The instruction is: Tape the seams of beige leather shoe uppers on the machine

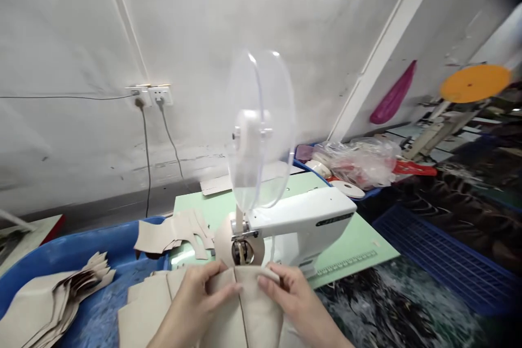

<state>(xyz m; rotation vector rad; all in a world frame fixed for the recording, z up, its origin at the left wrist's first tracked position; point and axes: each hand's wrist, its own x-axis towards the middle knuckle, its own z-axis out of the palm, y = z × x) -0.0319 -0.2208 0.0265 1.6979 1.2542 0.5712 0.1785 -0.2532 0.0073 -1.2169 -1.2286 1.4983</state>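
Observation:
Both my hands hold a beige cut piece (pixel 244 310) with a dark seam line down its middle, just in front of the needle post of a white sewing machine (pixel 302 220). My left hand (pixel 191 302) pinches the piece's left upper edge with fingers closed. My right hand (pixel 291 296) grips its right upper edge, fingers curled over the material. The piece's top edge sits right under the machine's presser foot (pixel 241 250). A clear plastic disc (pixel 261 130) stands on top of the machine.
A blue tub (pixel 81 250) at left holds stacks of beige cut pieces (pixel 61 296); more pieces (pixel 175 231) lie on the green table (pixel 359 239). A blue crate (pixel 444 261) is at right, a plastic bag (pixel 359 160) behind, wall sockets (pixel 150 95) with cables.

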